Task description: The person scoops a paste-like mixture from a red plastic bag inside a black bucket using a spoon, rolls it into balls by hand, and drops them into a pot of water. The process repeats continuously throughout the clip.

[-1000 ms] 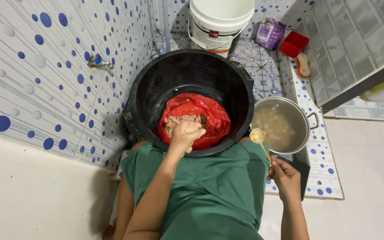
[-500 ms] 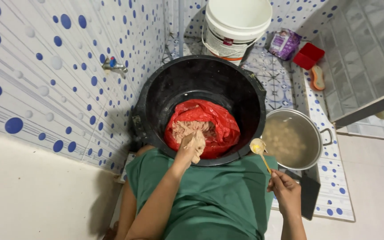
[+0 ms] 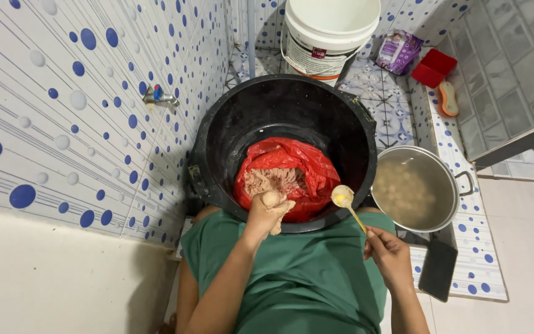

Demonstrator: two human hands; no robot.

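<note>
My left hand is closed around a lump of pale brown paste, a round ball of it squeezed out at the top of the fist. It hovers over the near rim of a big black tub. Inside the tub lies a red plastic bag holding more of the same paste. My right hand grips the handle of a small spoon, its bowl raised beside the ball. A steel pot of cloudy water with pale balls stands to the right of the tub.
A white bucket stands behind the tub. A purple packet, a red box and a brush lie on the tiled floor at the back right. A tap juts from the dotted wall on the left. A dark flat slab lies near the pot.
My left hand has pulled back out of the red bag with paste and squeezed a ball out of its fist. The spoon has come in closer to that ball.
</note>
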